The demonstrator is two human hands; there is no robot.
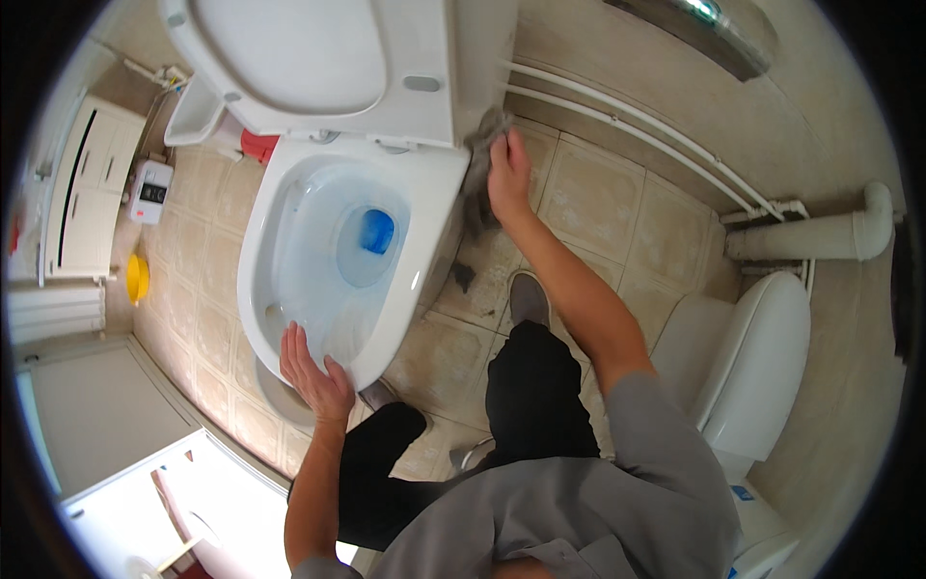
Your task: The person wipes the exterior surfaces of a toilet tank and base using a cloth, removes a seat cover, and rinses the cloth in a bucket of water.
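A white toilet bowl (249,289) stands in front of me, with blue water at its drain and its seat and lid (289,54) raised. My left hand (315,369) lies on the near rim at the bowl's lower left, fingers extended and holding nothing. On the other side, my right hand (511,174) grips a grey cloth (479,170) beside the bowl's right rear edge. The cloth hangs down along the outer side of the toilet. Part of the right palm and the cloth's lower end are hard to make out.
White pipes (622,127) run along the right wall. A second white toilet (759,354) stands at right. Dark debris (463,276) lies on the tiled floor near my shoe (529,297). At left are a red bin (258,146), a yellow basin (137,279) and a white cabinet (94,188).
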